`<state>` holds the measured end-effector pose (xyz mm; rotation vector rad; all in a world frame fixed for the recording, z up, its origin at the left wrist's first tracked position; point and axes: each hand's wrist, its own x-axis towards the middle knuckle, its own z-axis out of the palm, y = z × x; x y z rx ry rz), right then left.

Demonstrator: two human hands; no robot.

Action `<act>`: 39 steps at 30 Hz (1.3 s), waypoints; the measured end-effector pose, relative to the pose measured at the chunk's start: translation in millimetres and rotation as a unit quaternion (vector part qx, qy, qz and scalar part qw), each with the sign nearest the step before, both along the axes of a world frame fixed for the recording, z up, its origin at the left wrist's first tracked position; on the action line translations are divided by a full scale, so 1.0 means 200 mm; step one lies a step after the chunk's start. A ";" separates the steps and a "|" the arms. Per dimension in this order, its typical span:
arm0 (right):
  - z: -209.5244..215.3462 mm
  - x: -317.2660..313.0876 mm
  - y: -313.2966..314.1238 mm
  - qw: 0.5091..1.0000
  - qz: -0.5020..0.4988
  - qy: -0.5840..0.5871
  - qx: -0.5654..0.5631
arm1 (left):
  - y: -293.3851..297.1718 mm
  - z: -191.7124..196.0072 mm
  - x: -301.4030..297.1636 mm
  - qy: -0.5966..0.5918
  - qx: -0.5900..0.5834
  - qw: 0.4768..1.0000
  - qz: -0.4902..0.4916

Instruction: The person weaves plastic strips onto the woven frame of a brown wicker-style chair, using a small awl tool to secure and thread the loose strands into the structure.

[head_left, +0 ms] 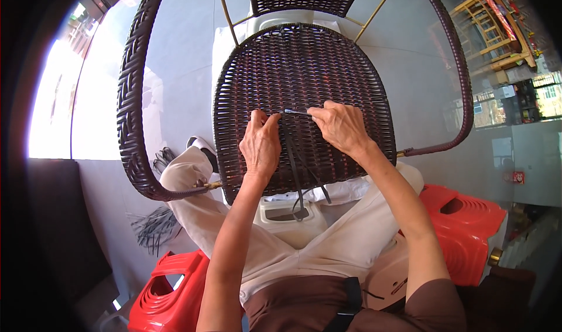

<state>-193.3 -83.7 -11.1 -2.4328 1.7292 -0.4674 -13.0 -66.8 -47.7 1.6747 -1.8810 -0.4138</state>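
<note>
Head cam looks straight down on a dark woven chair seat (304,74) propped over the person's lap. Left hand (261,144) and right hand (342,127) each pinch an end of a thin dark strip (297,113), stretched flat across the weave between them. Loose strands (295,168) dangle below.

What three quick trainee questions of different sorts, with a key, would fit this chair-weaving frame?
1. True or false: both hands rest on the woven chair seat.
2. What spans the gap between the left hand and right hand? A) dark strip B) metal wire C) white cloth
3. What colour are the plastic stools beside the person?

Key: 1 true; 2 A; 3 red.
</note>
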 end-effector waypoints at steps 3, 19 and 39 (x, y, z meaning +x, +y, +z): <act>0.02 0.00 -0.04 0.998 0.039 0.054 -0.013 | 0.00 -0.01 0.00 0.008 -0.010 1.000 -0.003; 0.20 0.12 -0.23 0.959 0.162 0.222 0.071 | 0.00 -0.02 -0.01 -0.026 -0.017 1.000 0.001; -0.11 -0.07 -0.11 0.994 0.089 -0.060 -0.018 | -0.01 -0.02 -0.02 -0.022 -0.024 0.999 0.000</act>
